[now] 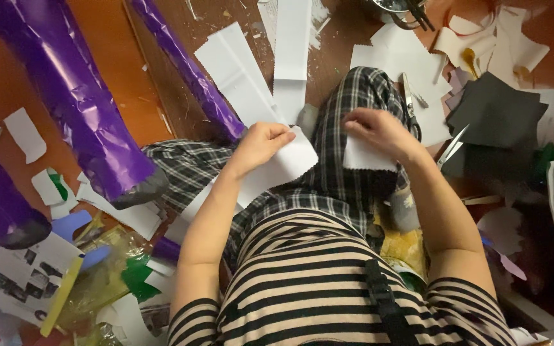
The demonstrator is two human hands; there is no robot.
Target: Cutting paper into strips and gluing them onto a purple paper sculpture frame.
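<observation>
Fingers [283,136] pinch white paper strip [270,170]; long axis slants down-left.

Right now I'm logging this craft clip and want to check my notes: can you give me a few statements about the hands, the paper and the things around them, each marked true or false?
1. The left hand and the right hand each pinch a white paper piece. True.
2. The paper's lower edge is zigzag cut. True.
3. The person holds the scissors. False: they lie on the floor beside the right forearm.
4. The foil-wrapped tubes are green. False: purple.
5. The person's top is striped. True.
</observation>
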